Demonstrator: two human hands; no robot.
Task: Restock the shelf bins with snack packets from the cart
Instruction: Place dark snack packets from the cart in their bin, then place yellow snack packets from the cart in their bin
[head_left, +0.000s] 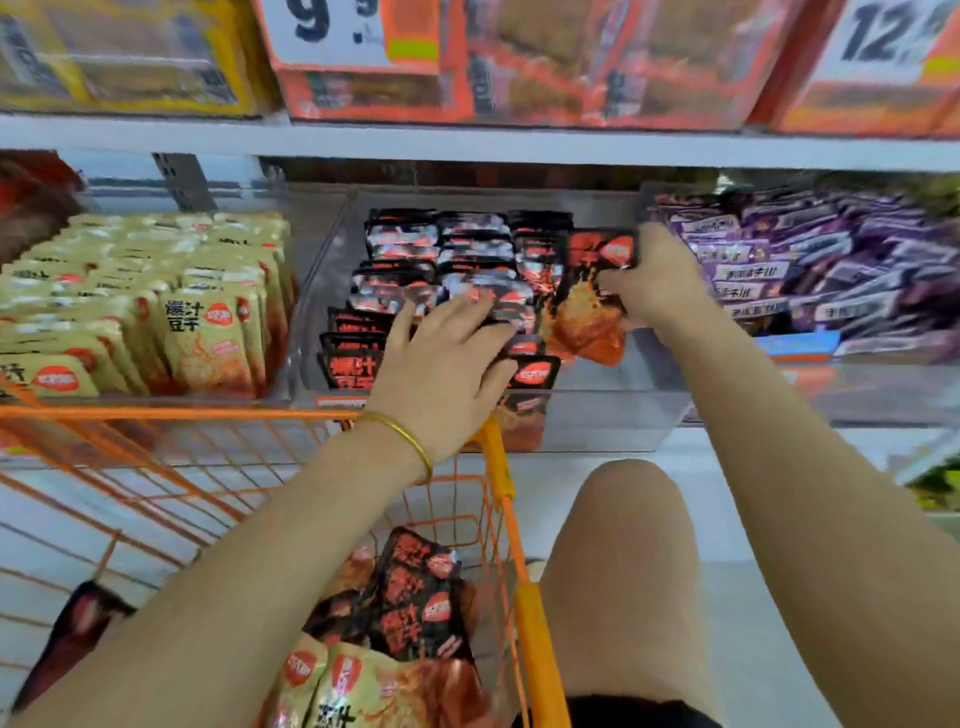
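Note:
A clear middle shelf bin (613, 405) holds rows of black-and-red snack packets (400, 249). My left hand (441, 364) lies flat on the front rows with its fingers spread, pressing them. My right hand (657, 278) grips one black-and-red packet (587, 306) upright at the bin's right side. Below, the orange wire cart (498, 457) carries more black-and-red packets (415, 597) and beige packets (353, 686).
The bin on the left is full of beige packets (156, 306); the bin on the right is full of purple packets (810, 260). Orange and yellow boxes with price cards (332, 26) sit on the shelf above. My knee (623, 561) is beside the cart.

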